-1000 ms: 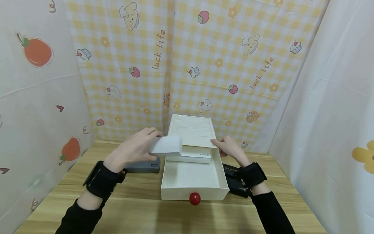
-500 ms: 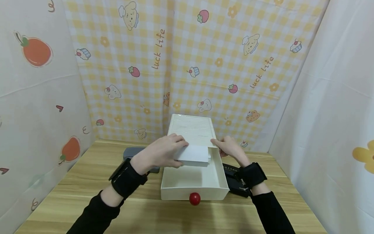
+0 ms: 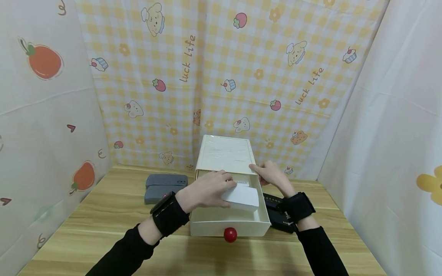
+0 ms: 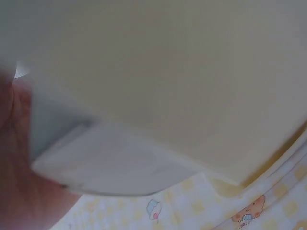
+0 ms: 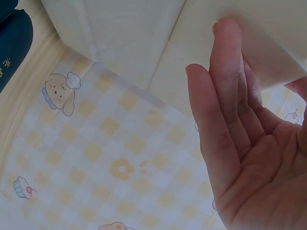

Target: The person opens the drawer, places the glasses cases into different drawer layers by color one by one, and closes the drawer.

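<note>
White box [image 3: 241, 197] in left fingers [image 3: 230, 184], over drawer [image 3: 208, 229]

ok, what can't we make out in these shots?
- Head view: underside of the held white box; it faces down, so contact with the floor of the drawer can't be told.
- Head view: most of the lettered box behind, hidden by the left hand and held box.
- Head view: part of the black case, covered by the right wrist strap; lettering too small.
- Left wrist view: box surface detail, blurred.
</note>
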Demonstrator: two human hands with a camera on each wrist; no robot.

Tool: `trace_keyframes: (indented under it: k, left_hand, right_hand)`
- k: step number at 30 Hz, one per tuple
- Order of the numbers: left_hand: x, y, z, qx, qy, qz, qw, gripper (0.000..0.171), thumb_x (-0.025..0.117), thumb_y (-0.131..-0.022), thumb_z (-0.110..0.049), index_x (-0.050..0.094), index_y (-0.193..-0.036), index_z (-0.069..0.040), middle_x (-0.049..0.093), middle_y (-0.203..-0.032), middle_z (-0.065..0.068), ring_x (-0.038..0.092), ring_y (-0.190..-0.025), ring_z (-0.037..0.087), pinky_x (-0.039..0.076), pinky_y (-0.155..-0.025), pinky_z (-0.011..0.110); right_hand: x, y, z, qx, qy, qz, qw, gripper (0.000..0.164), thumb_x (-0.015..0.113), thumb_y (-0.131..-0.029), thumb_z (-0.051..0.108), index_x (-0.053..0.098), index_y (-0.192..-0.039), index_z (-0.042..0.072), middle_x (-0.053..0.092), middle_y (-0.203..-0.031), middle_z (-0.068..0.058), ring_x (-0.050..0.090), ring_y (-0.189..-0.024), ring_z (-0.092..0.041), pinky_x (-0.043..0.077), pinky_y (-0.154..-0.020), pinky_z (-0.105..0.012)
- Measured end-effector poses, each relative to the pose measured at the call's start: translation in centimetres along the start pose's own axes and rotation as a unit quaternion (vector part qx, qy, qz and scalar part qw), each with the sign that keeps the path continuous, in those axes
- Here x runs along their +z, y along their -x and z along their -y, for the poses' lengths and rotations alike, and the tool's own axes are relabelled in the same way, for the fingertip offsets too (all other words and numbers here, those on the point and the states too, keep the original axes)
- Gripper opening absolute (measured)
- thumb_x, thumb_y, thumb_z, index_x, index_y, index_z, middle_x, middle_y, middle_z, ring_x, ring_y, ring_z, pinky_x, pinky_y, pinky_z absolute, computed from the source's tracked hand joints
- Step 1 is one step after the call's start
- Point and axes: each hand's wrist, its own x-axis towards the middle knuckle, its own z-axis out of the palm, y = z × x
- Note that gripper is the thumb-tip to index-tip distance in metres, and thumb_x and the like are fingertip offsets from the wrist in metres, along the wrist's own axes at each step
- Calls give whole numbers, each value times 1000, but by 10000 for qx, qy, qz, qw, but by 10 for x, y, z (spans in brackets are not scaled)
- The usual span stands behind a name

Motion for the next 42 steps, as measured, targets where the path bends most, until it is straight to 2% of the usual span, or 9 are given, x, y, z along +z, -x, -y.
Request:
trace_keyframes:
  k: [8, 14, 18, 23, 27, 33, 37, 40, 42]
  left_hand:
    - [14, -3, 2, -13, 33, 286, 9996, 53, 77, -76, -39, 62, -117, -9, 62, -113, 7, 58, -98, 17, 51, -83, 26]
    - [22, -5, 3, -259, -11, 399, 9989, 54, 76, -76, -42, 62, -117, -9, 63, -110, 6, 57, -95, 16, 52, -80, 27]
    - [26, -5, 5, -399, -102, 443, 9982, 54, 75, -76, -43, 61, -117, -10, 63, -110, 5, 58, -95, 15, 52, -79, 27]
    - [29, -3, 7, -478, -15, 373, 9982, 55, 76, -76, -42, 61, -118, -10, 64, -112, 4, 58, -96, 14, 53, -81, 28]
    - [31, -2, 9, -374, 19, 238, 9990, 55, 75, -76, -43, 61, -118, -11, 62, -113, 5, 58, -98, 15, 52, -82, 29]
    - [24, 4, 10, -289, 84, 189, 9994, 53, 74, -78, -44, 62, -119, -13, 61, -121, 6, 58, -111, 19, 53, -89, 33]
    - [17, 8, 10, -79, 128, -58, 9999, 45, 72, -81, -40, 63, -116, -14, 63, -115, 3, 61, -105, 16, 54, -85, 30]
    - [14, 13, 8, 372, -7, -570, 9977, 32, 70, -85, -34, 67, -109, -13, 65, -103, 0, 62, -92, 12, 54, -77, 24]
    - [12, 18, 5, 758, -176, -996, 9920, 23, 68, -87, -30, 69, -103, -14, 67, -96, -3, 62, -86, 9, 52, -74, 21]
  right_hand:
    - [0, 0, -1, -24, 16, -27, 10000, 48, 53, -94, 44, 54, -62, 7, 52, -53, -1, 58, -49, -10, 57, -60, -33]
    - [0, 0, 0, -15, 32, -33, 10000, 48, 53, -94, 44, 54, -63, 8, 52, -53, 0, 58, -49, -10, 53, -54, -26]
    - [0, 0, -1, -22, -2, -22, 10000, 48, 53, -94, 44, 55, -63, 8, 52, -52, 0, 59, -49, -11, 53, -54, -26]
    - [0, -1, -2, -25, -66, -2, 10000, 48, 53, -94, 44, 56, -64, 7, 53, -53, -2, 59, -49, -11, 55, -55, -28]
    - [0, -1, -2, -5, -79, 8, 10000, 48, 53, -94, 44, 56, -64, 7, 54, -54, -3, 59, -49, -11, 54, -55, -28]
    - [0, -1, -1, -14, -91, 1, 10000, 48, 53, -94, 44, 56, -64, 7, 54, -54, -4, 59, -49, -11, 54, -54, -27]
    - [0, -1, -1, -27, -58, -22, 10000, 49, 53, -94, 44, 56, -62, 7, 53, -52, -2, 58, -48, -11, 55, -55, -29]
    - [1, -1, -2, -46, -67, -33, 10000, 49, 53, -94, 44, 56, -62, 7, 53, -52, -1, 59, -48, -10, 54, -54, -26]
    - [1, -1, -2, -64, -48, -34, 10000, 49, 53, -94, 45, 56, -62, 7, 53, -52, 0, 59, -48, -10, 53, -53, -25]
